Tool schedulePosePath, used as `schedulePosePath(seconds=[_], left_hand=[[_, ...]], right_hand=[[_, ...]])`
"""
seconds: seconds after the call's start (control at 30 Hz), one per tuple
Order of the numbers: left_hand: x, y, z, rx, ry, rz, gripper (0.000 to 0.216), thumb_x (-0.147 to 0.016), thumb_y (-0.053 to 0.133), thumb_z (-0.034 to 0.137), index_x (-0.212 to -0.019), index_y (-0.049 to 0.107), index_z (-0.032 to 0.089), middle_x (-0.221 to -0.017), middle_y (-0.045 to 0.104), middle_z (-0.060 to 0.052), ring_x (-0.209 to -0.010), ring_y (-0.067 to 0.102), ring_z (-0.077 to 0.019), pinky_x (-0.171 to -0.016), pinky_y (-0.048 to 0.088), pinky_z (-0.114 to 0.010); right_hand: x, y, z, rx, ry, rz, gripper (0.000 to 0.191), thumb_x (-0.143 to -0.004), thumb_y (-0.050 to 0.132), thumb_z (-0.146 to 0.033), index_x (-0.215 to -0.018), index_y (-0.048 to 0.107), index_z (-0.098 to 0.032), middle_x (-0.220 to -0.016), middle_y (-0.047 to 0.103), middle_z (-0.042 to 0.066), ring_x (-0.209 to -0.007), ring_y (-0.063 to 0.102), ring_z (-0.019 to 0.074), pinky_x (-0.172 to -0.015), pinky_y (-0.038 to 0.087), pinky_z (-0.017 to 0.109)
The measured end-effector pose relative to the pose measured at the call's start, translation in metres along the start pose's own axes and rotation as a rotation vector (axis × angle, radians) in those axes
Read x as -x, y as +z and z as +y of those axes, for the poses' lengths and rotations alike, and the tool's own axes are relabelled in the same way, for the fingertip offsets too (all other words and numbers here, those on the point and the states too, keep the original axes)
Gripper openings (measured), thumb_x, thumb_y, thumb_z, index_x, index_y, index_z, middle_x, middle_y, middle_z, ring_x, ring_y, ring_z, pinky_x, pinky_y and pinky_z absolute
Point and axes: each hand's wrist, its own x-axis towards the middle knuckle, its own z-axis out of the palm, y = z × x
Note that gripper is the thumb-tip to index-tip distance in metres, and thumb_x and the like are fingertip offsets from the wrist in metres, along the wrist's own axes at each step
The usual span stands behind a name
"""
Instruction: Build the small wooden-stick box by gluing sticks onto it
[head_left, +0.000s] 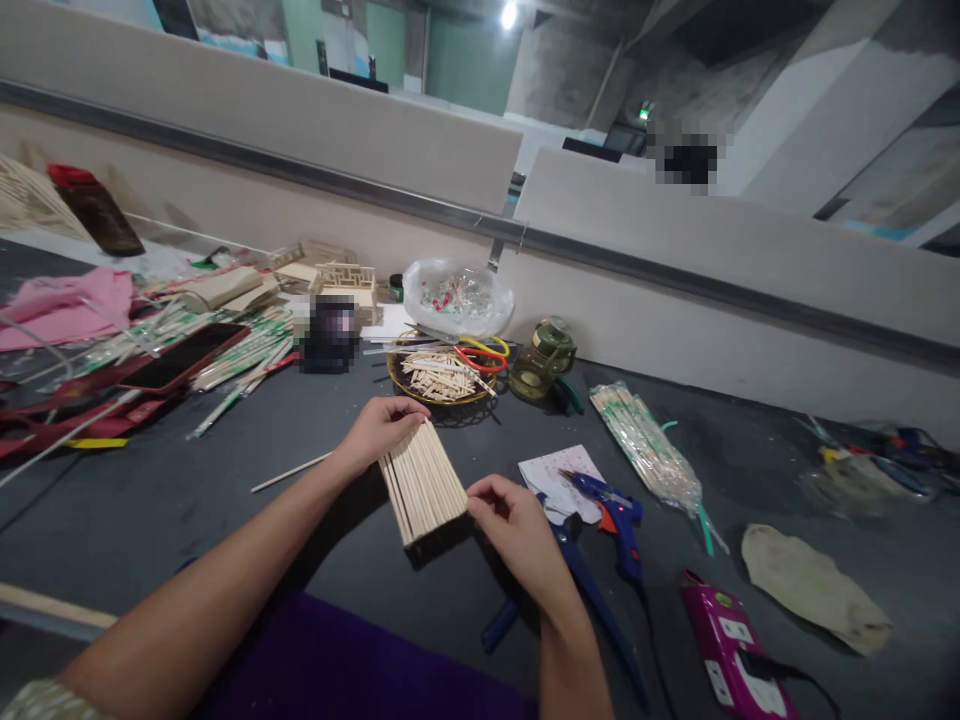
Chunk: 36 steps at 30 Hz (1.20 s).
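A flat panel of pale wooden sticks, laid side by side, lies tilted on the dark table in front of me. My left hand grips its far upper-left end, fingers curled over the edge. At the panel's near right corner my right hand pinches the stick ends with closed fingers. A single loose stick lies left of my left wrist.
A blue glue gun rests on white paper right of my hand, blue-handled cutters beneath my wrist. Behind: a basket of short sticks, green jar, bagged chopsticks, pink power strip, cloth. Clutter fills the left.
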Motion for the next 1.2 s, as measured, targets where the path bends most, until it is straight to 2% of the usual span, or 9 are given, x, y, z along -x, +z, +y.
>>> schedulePosePath(seconds=[0.2, 0.33, 0.53, 0.7, 0.8, 0.87, 1.0, 1.07, 1.2], left_hand=[[0.002, 0.001, 0.004, -0.053, 0.071, -0.123, 0.025, -0.074, 0.061, 0.035, -0.080, 0.071, 0.013, -0.069, 0.067, -0.003, -0.060, 0.054, -0.0119, -0.055, 0.039, -0.021], [0.007, 0.001, 0.013, -0.077, 0.111, -0.229, 0.023, -0.076, 0.060, 0.034, -0.079, 0.071, 0.014, -0.072, 0.068, -0.003, -0.065, 0.057, -0.0133, -0.060, 0.042, -0.022], [0.013, 0.001, 0.023, -0.151, 0.243, -0.321, 0.021, -0.080, 0.058, 0.032, -0.085, 0.072, 0.016, -0.084, 0.069, -0.005, -0.078, 0.061, -0.0161, -0.070, 0.045, -0.025], [0.015, -0.001, 0.024, -0.247, 0.288, -0.281, 0.021, -0.082, 0.057, 0.031, -0.092, 0.072, 0.019, -0.094, 0.068, -0.006, -0.085, 0.061, -0.0169, -0.072, 0.044, -0.025], [0.018, -0.018, 0.021, -0.354, 0.223, -0.122, 0.028, -0.080, 0.060, 0.037, -0.099, 0.070, 0.019, -0.101, 0.067, -0.007, -0.087, 0.060, -0.0184, -0.068, 0.043, -0.024], [0.023, -0.034, 0.019, -0.409, 0.137, -0.098, 0.037, -0.077, 0.062, 0.043, -0.105, 0.068, 0.020, -0.094, 0.067, -0.006, -0.076, 0.060, -0.0168, -0.061, 0.043, -0.023], [0.034, -0.055, 0.024, -0.275, -0.099, -0.339, 0.064, -0.075, 0.065, 0.046, -0.131, 0.047, 0.023, -0.081, 0.063, -0.002, -0.053, 0.057, -0.0118, -0.045, 0.039, -0.020], [0.037, -0.053, 0.027, -0.196, -0.147, -0.396, 0.073, -0.072, 0.069, 0.043, -0.136, 0.040, 0.024, -0.080, 0.060, 0.000, -0.056, 0.057, -0.0122, -0.042, 0.040, -0.018], [0.033, -0.034, 0.025, -0.084, -0.154, -0.322, 0.074, -0.068, 0.072, 0.040, -0.133, 0.041, 0.021, -0.081, 0.054, 0.000, -0.058, 0.056, -0.0119, -0.041, 0.044, -0.019]], right_hand=[[0.007, 0.013, -0.013, -0.079, -0.011, -0.214, 0.007, -0.077, 0.062, -0.023, -0.081, 0.066, -0.019, -0.069, 0.060, -0.003, -0.063, 0.053, 0.0100, -0.056, 0.039, 0.018], [0.007, 0.016, -0.014, -0.202, 0.053, -0.371, 0.015, -0.080, 0.061, -0.032, -0.079, 0.064, -0.017, -0.067, 0.061, -0.002, -0.057, 0.054, 0.0094, -0.048, 0.039, 0.017], [-0.005, 0.033, -0.005, -0.284, 0.127, -0.137, 0.024, -0.080, 0.059, -0.040, -0.075, 0.058, -0.017, -0.057, 0.058, -0.004, -0.041, 0.047, 0.0053, -0.036, 0.031, 0.013], [-0.011, 0.045, -0.002, -0.401, 0.182, -0.141, 0.029, -0.075, 0.062, -0.045, -0.071, 0.053, -0.018, -0.050, 0.058, -0.005, -0.033, 0.045, 0.0058, -0.028, 0.026, 0.012], [-0.013, 0.044, -0.002, -0.497, 0.195, -0.102, 0.029, -0.074, 0.062, -0.044, -0.069, 0.051, -0.018, -0.051, 0.058, -0.004, -0.034, 0.047, 0.0059, -0.027, 0.027, 0.012], [-0.014, 0.042, -0.001, -0.543, 0.201, -0.077, 0.029, -0.074, 0.063, -0.044, -0.068, 0.051, -0.017, -0.053, 0.059, -0.003, -0.037, 0.051, 0.0067, -0.028, 0.028, 0.011], [-0.015, 0.039, -0.003, -0.614, 0.224, -0.093, 0.030, -0.071, 0.066, -0.043, -0.069, 0.053, -0.016, -0.060, 0.061, -0.001, -0.041, 0.054, 0.0071, -0.028, 0.029, 0.011], [-0.015, 0.037, -0.005, -0.670, 0.225, -0.104, 0.030, -0.071, 0.067, -0.043, -0.070, 0.054, -0.016, -0.060, 0.061, -0.002, -0.042, 0.052, 0.0065, -0.030, 0.032, 0.012], [-0.017, 0.033, -0.002, -0.725, 0.189, -0.048, 0.028, -0.072, 0.066, -0.042, -0.072, 0.054, -0.017, -0.059, 0.061, -0.002, -0.044, 0.052, 0.0068, -0.035, 0.037, 0.013]])
